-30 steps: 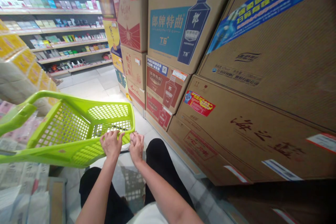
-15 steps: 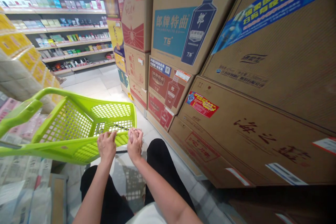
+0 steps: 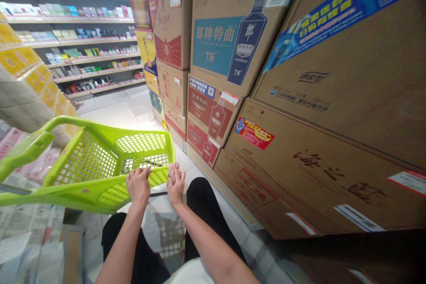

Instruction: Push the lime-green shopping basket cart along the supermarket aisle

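A lime-green plastic shopping cart (image 3: 100, 186) with lattice walls stands in front of me, its handle toward the left. My left hand (image 3: 138, 185) is closed over the near side rim, fingers curled across the top edge. Farther right, my right hand (image 3: 176, 183) is closed around the cart's right-hand corner. A pinkish, crumpled-looking patch shows at its fingertips; whether that is skin or a cloth, I cannot tell. Through the lattice, the basket shows nothing but its floor grid.
Stacked cardboard cartons (image 3: 213, 49) wall off the right side. Shelves of small boxed goods (image 3: 89, 35) stand at the back left. Yellow-and-white packs (image 3: 29, 75) are piled on the left. My dark-trousered knees (image 3: 203, 213) are below the cart, over pale floor tiles (image 3: 116, 102).
Both hands and the cart have shifted slightly to the right in the picture. My grip on the rim looks the same, and the view has tilted a little.
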Motion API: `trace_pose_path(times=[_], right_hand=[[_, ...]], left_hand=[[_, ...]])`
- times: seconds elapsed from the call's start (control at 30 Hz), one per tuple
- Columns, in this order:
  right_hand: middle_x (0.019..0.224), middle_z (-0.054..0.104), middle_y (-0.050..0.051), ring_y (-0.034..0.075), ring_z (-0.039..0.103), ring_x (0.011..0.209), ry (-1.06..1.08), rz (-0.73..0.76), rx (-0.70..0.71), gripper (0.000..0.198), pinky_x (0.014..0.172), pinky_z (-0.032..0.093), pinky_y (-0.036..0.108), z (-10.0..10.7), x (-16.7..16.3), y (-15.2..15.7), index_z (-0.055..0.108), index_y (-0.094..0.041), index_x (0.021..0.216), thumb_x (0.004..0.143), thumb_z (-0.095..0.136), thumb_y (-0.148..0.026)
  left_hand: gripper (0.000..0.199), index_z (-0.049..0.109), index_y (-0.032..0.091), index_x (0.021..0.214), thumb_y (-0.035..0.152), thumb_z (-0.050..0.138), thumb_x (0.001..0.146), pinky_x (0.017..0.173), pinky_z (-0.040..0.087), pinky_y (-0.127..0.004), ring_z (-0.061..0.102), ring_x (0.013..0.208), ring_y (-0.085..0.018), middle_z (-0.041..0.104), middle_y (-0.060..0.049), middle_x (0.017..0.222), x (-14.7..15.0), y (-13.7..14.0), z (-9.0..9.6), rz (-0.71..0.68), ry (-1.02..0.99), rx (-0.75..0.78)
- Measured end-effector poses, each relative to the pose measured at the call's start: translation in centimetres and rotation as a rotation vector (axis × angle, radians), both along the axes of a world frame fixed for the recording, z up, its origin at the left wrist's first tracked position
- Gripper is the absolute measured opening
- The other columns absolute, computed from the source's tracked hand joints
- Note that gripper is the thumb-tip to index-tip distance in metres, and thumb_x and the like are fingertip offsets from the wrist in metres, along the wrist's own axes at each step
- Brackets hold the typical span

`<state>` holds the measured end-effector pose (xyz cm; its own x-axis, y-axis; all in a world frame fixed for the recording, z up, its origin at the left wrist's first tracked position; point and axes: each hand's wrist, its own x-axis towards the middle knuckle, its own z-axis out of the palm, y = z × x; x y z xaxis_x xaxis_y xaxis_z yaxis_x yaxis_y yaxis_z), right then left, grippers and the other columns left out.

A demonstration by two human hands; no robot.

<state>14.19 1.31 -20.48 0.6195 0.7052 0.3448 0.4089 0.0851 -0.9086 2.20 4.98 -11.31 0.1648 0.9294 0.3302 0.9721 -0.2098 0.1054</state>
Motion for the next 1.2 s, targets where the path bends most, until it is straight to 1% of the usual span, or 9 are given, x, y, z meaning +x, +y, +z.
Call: trace_pose_path(times=[0.1,0.23,0.43,0.53,0.63,0.73,0.9,1.07,1.2], right_hand=[[0.120,0.054,0.014,0.024,0.052,0.116,0.151,-0.180,-0.010,0.052,0.103,0.041,0.044,-0.4,0.4,0.1,0.051,-0.017,0.130,0.079,0.044,-0.010],[0.122,0.054,0.013,0.024,0.051,0.118,0.105,-0.083,0.040,0.050,0.103,0.039,0.043,-1.5,0.2,0.3,0.053,-0.019,0.126,0.077,0.045,-0.012],[0.097,0.056,0.009,0.023,0.060,0.092,0.267,-0.169,-0.160,0.037,0.088,0.048,0.035,-3.7,-0.1,0.6,0.062,-0.017,0.105,0.071,0.049,-0.011],[0.108,0.056,0.011,0.024,0.057,0.106,0.246,-0.172,-0.082,0.041,0.096,0.045,0.039,-1.5,0.5,1.0,0.057,-0.017,0.116,0.076,0.047,-0.012],[0.128,0.046,0.015,0.024,0.048,0.122,0.162,-0.172,0.034,0.049,0.105,0.039,0.042,1.7,0.6,1.3,0.049,-0.018,0.129,0.081,0.043,-0.012],[0.136,0.033,0.016,0.025,0.047,0.125,0.051,-0.127,0.016,0.054,0.107,0.038,0.043,3.6,-0.3,1.0,0.049,-0.017,0.133,0.080,0.044,-0.007],[0.130,0.039,0.012,0.023,0.045,0.128,-0.197,0.089,0.036,0.055,0.107,0.041,0.038,3.9,0.0,0.6,0.052,-0.022,0.133,0.081,0.046,-0.003],[0.114,0.047,0.010,0.020,0.056,0.110,-0.190,-0.046,-0.097,0.052,0.101,0.047,0.035,4.5,1.8,0.6,0.056,-0.019,0.130,0.082,0.045,-0.001],[0.117,0.048,0.009,0.021,0.053,0.115,-0.333,0.098,-0.063,0.058,0.101,0.047,0.035,4.6,1.1,0.4,0.053,-0.024,0.134,0.081,0.049,-0.002]], left_hand=[[0.036,0.070,0.032,0.107,0.038,0.036,0.096,0.090,0.029,-0.039,0.049,0.096,-0.024,0.068,-0.005,0.100,0.2,-0.3,0.2,0.016,0.000,0.001],[0.036,0.070,0.032,0.105,0.038,0.036,0.096,0.090,0.029,-0.039,0.049,0.096,-0.023,0.068,-0.005,0.099,0.6,-0.6,0.5,0.015,-0.002,-0.011],[0.038,0.070,0.031,0.108,0.040,0.035,0.096,0.090,0.029,-0.040,0.048,0.096,-0.024,0.067,-0.006,0.097,1.3,-0.8,0.5,-0.005,-0.023,0.003],[0.038,0.069,0.030,0.110,0.039,0.034,0.096,0.089,0.028,-0.040,0.048,0.096,-0.025,0.067,-0.007,0.098,1.6,-0.9,0.4,-0.006,-0.018,0.002],[0.039,0.069,0.030,0.109,0.040,0.034,0.096,0.089,0.028,-0.040,0.048,0.095,-0.025,0.067,-0.007,0.098,2.2,-1.1,0.5,0.003,-0.004,-0.003],[0.039,0.069,0.030,0.108,0.041,0.034,0.096,0.090,0.029,-0.040,0.049,0.095,-0.025,0.067,-0.007,0.097,2.9,-1.2,0.7,0.009,-0.007,-0.012],[0.036,0.067,0.026,0.114,0.032,0.038,0.095,0.093,0.030,-0.040,0.050,0.098,-0.025,0.068,-0.008,0.103,2.4,-1.7,1.0,-0.062,-0.028,-0.016],[0.036,0.066,0.026,0.116,0.019,0.041,0.091,0.098,0.028,-0.041,0.048,0.103,-0.026,0.067,-0.007,0.109,-0.3,-2.0,0.8,-0.027,0.001,0.078],[0.036,0.067,0.028,0.114,0.018,0.040,0.092,0.096,0.030,-0.040,0.049,0.099,-0.025,0.068,-0.006,0.107,-1.4,-1.6,0.5,-0.008,0.044,0.079]])
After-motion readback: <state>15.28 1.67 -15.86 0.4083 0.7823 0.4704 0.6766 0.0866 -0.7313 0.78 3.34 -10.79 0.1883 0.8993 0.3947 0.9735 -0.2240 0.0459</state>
